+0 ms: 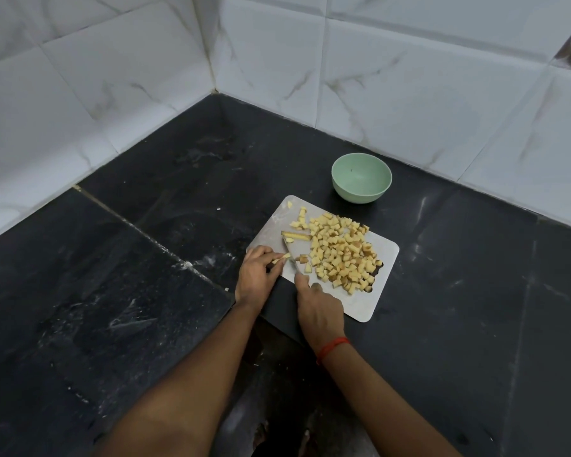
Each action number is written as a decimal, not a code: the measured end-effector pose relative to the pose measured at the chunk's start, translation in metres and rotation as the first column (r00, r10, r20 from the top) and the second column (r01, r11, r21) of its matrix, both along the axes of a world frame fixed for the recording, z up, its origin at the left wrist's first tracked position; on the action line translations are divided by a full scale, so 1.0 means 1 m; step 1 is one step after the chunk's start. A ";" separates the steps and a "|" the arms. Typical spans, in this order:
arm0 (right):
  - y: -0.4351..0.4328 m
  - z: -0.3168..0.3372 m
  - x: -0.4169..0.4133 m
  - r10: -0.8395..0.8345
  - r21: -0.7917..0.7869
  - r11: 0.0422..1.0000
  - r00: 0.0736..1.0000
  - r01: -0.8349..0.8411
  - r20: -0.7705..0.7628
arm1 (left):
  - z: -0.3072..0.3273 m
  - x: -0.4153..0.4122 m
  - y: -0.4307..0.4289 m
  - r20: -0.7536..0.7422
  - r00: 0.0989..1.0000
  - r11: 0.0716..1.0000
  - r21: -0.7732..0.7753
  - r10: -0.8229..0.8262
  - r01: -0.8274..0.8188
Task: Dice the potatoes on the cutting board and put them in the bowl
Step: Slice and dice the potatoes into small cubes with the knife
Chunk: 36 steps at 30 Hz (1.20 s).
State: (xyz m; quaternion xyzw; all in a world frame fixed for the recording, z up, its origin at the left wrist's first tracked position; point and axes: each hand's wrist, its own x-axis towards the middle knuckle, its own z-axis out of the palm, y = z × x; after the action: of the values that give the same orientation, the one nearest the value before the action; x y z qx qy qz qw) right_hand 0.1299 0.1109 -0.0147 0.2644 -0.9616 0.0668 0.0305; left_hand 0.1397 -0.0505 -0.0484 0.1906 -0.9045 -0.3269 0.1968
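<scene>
Dicing | left hand [256,273] pinches potato strip [281,258] steady for cutting | right hand [317,308] grips knife [291,254] | bowl [361,188] waits upper right for cubes [340,255]

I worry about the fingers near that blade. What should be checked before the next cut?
1. Left hand pinches the potato strip steadily: ok.
2. Right hand grips the knife: ok.
3. Left fingertips away from the blade: cannot tell; they lie very close to it.
4. Bowl empty and ready beyond the cutting board: ok.
5. All potato diced: not ok; uncut strips lie beside the diced pile.
</scene>
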 end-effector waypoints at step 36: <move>0.013 -0.008 0.006 -0.029 -0.119 0.992 0.998 0.035 0.050 | 0.000 0.003 0.000 -0.048 0.995 0.983 0.169 0.085 -0.076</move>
State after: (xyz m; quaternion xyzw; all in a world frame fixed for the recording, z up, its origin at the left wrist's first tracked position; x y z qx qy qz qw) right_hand 0.1361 0.1241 -0.0225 0.2451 -0.9604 0.1302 0.0244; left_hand 0.1431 -0.0509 -0.0488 0.2339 -0.8597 -0.3983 0.2180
